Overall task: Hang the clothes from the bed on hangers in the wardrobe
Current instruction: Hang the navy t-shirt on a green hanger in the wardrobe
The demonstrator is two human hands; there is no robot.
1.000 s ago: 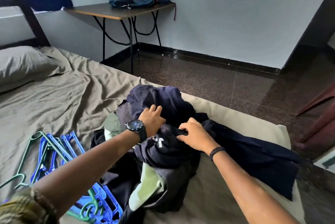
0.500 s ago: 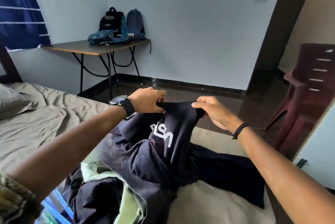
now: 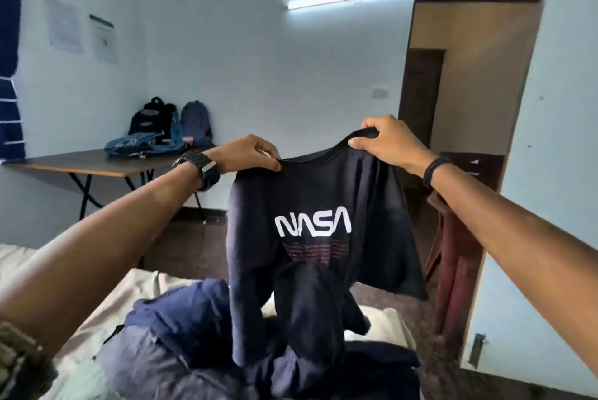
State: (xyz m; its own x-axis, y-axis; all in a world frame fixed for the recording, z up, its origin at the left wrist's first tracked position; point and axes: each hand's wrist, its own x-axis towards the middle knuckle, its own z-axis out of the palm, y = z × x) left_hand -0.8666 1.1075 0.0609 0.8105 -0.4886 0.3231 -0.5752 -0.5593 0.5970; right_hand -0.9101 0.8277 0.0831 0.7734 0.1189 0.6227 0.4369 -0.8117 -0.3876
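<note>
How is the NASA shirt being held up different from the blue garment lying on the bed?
The NASA T-shirt hangs spread in the air, pinched at its shoulders by the left hand and right hand; the blue garment lies crumpled on the bed, untouched. The T-shirt looks near black with a white logo; the garment is a lighter navy with no visible print. Both are dark clothes.

We hold up a dark navy T-shirt by its shoulders, the white NASA lettering and faint red stripes on the chest facing us; its lower part hangs twisted and crumpled, trailing down to a heap of dark blue clothes that lies bunched on the pale sheet of the bed below
</note>
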